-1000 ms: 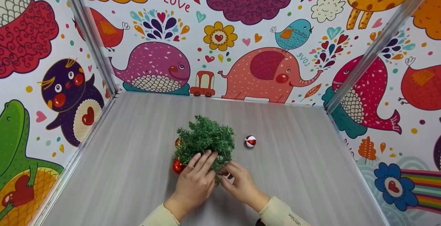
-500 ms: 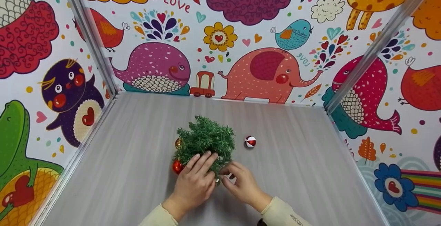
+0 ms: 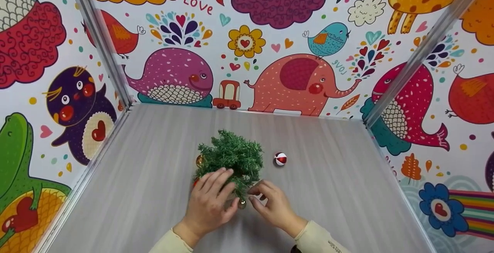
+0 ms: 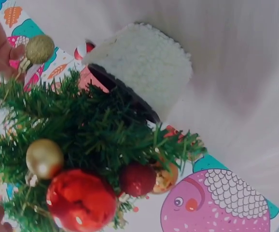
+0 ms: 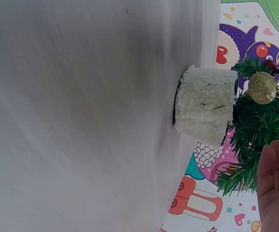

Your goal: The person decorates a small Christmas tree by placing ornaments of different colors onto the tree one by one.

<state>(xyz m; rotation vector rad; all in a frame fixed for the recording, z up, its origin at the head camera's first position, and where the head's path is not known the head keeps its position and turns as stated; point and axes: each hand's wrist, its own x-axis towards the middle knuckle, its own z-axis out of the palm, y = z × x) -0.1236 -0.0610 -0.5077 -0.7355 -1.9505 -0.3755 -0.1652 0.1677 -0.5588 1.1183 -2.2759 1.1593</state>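
Note:
A small green Christmas tree (image 3: 231, 152) stands on the table, its white fluffy base (image 4: 139, 63) showing in both wrist views. My left hand (image 3: 210, 199) is at the tree's near left side, fingers spread, partly covering a red bauble (image 4: 80, 199). On the near right, a glittery gold bauble (image 3: 242, 203) hangs from a branch between my hands. Close beside that branch is my right hand (image 3: 276, 208), thumb and forefinger bent towards it with a gap between them. Further baubles hang on the tree, among them a matte gold one (image 4: 44, 158) and a dark red one (image 4: 137, 179).
A loose red-and-white bauble (image 3: 280, 159) lies on the grey table (image 3: 328, 176) to the right of the tree. Walls printed with cartoon animals, such as an elephant (image 3: 297, 85), close off the back and both sides, with metal posts (image 3: 417, 60) at the corners.
My left hand has drawn back to the left and away from the branches, uncovering the glittery gold bauble and covering more of the red one. The right hand has barely moved.

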